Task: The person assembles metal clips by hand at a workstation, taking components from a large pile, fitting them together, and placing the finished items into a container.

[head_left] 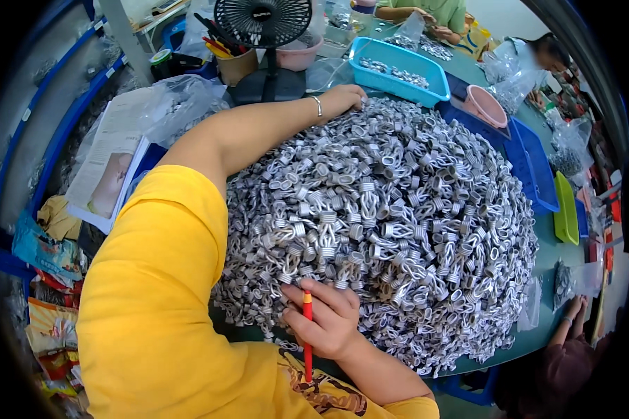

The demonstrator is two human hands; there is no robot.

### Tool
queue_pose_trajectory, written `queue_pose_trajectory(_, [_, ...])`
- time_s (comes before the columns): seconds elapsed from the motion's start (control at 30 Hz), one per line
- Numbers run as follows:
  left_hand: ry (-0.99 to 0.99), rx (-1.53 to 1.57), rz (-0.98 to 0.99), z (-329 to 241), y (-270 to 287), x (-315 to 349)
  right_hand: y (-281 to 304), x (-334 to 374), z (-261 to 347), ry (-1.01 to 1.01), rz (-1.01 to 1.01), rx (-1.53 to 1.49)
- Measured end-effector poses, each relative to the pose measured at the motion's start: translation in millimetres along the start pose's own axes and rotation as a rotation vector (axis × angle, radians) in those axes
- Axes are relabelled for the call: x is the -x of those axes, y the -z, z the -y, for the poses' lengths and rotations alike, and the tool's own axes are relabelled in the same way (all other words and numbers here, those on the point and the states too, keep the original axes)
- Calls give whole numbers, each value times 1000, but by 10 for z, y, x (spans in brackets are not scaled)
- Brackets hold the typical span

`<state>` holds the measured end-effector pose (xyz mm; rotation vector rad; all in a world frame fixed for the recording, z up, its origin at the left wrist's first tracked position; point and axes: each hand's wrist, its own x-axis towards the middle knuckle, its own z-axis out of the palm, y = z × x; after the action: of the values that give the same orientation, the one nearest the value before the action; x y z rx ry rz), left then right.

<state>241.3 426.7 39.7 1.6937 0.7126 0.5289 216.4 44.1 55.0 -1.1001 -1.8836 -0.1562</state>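
A big heap of small grey metal pieces, each with ribbed rings and looped links, covers the table. My left hand, with a bracelet at its wrist, reaches to the far left edge of the heap. Its fingers curl down there, and whatever is between them is hidden. At the heap's near edge, my right hand grips a slim red pencil with an orange-yellow tip, held upright. The fingertips of this hand touch the metal pieces.
Behind the heap stand a black fan, a turquoise basket of parts and a pink bowl. Blue and green trays line the right. Papers and plastic bags lie left. Other people sit around the table.
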Motion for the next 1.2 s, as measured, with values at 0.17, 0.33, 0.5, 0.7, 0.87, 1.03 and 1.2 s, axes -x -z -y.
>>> queue_pose_trajectory(0.17, [-88,177,31,-163,-25,341,24,-24,-25,21,2,8])
queue_pose_trajectory(0.33, [-112,458,158,-448,9,806,22,-47,0,41,11,23])
queue_pose_trajectory(0.5, [-299,128,336,-783,-101,1233,3,-16,-8,71,-14,19])
queue_pose_trajectory(0.7, [-612,-295,503,-1038,-176,1725,-29,32,-39,88,-42,16])
queue_pose_trajectory(0.87, [-737,-467,375,-1069,-291,2056,-86,33,-80,141,-112,26])
queue_pose_trajectory(1.03, [-893,-641,288,-1093,-432,2315,-95,34,-65,157,-137,47])
queue_pose_trajectory(1.2, [-912,-618,120,-998,-443,2525,-31,-12,-43,146,-69,12])
